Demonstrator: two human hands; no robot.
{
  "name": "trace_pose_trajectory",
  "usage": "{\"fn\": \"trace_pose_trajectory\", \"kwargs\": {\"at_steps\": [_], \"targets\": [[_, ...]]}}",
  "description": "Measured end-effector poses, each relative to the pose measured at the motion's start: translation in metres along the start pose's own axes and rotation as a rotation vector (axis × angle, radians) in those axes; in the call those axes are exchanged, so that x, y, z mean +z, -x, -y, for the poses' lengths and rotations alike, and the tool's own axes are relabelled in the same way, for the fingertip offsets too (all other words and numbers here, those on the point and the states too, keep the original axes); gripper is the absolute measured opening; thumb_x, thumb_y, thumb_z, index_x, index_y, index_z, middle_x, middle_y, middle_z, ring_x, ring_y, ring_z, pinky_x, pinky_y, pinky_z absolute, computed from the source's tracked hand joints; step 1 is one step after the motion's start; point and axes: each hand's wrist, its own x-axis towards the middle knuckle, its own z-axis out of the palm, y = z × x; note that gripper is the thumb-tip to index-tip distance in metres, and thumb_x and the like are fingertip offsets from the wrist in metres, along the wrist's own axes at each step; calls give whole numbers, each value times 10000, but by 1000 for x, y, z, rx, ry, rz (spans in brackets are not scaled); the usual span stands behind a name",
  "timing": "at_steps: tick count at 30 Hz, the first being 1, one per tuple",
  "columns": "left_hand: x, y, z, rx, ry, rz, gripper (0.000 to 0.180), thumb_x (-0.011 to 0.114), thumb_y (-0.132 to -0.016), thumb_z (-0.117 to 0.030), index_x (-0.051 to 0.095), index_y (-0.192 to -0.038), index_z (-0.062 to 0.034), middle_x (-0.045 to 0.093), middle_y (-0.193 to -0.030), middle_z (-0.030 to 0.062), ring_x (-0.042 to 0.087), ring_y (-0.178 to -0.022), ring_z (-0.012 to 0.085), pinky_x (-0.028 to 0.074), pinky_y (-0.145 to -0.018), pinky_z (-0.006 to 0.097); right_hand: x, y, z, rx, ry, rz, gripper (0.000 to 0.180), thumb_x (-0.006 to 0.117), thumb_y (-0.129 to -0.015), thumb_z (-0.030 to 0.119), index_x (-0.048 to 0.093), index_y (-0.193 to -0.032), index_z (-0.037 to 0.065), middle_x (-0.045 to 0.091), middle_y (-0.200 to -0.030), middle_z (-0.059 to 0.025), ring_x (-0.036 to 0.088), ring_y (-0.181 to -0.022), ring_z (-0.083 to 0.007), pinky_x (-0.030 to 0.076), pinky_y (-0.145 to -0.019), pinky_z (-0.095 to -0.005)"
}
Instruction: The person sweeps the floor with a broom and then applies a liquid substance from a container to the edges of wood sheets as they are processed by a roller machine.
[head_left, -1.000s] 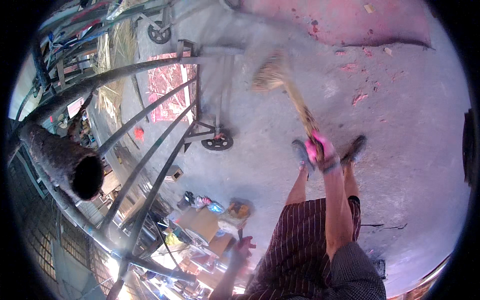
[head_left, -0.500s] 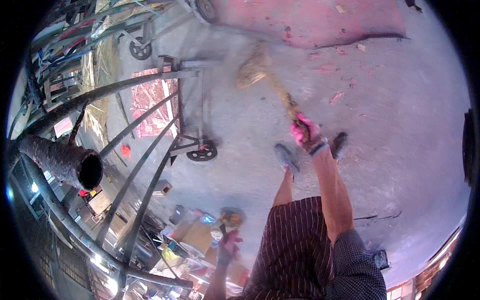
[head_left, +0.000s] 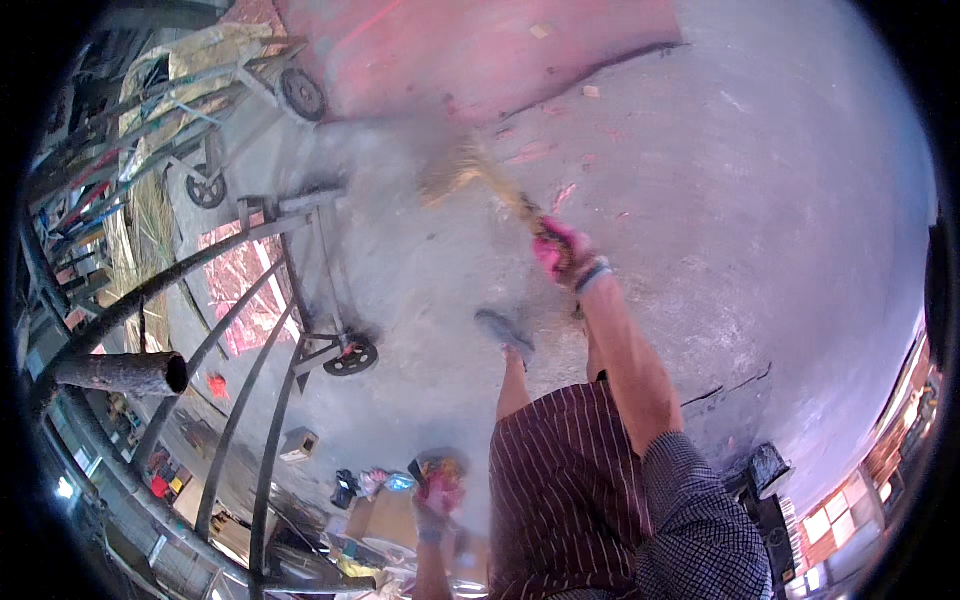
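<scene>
My right hand (head_left: pixel 562 248), pink over the fingers with a band at its wrist, is closed around the handle of a short straw broom (head_left: pixel 490 178). The broom reaches away to the upper left; its bristle end is smeared by motion over the grey floor. Low on the left, my left hand (head_left: pixel 440 500) is pink and blurred, with its fingers curled. A small dark piece juts up beside those fingers, too unclear to name.
A red-pink sheet (head_left: pixel 480 50) lies on the floor ahead. On the left stand a metal frame with wheels (head_left: pixel 350 355) and a bark-covered tube (head_left: pixel 125 373). Cardboard boxes (head_left: pixel 385 517) and a small box (head_left: pixel 299 445) sit lower left. A dark object (head_left: pixel 768 465) is behind at right.
The whole view has turned, so the wheeled frame and red sheet sit further left. The broom, still in my right hand, has swung with it. My left hand stays low.
</scene>
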Motion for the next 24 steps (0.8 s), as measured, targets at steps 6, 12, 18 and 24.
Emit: {"fn": "trace_pose_trajectory", "kwargs": {"at_steps": [6,12,18,24], "targets": [[49,3,-42,70,-313,-128,247,605,-951,-300,612,-1099,-103,657,-752,41,540,-505,105,392,-399,239,-36,157,68,-165,-173,-132,249,580,-938,310,543,-878,71,524,-661,-45,500,-483,-119,432,-363,-222],[95,10,-51,115,-486,-80,323,563,-965,-327,592,-1161,-72,669,-856,91,594,-588,121,421,-433,238,-35,274,30,-293,31,-120,251,578,-945,328,522,-1042,105,578,-749,-51,500,-504,-97,423,-371,-225],[144,-3,-94,312,-653,36,253,538,-930,-143,598,-1130,2,657,-947,126,594,-652,160,458,-517,254,-58,365,41,-661,247,-432,304,652,-896,305,545,-1110,118,608,-694,-47,532,-449,-128,407,-347,-258],[164,-52,-154,505,-379,103,196,551,-904,-54,628,-1075,1,652,-958,76,579,-766,139,475,-688,267,-127,379,179,-992,455,-835,248,652,-861,252,528,-1054,158,481,-589,17,448,-411,-111,353,-340,-281]]}}
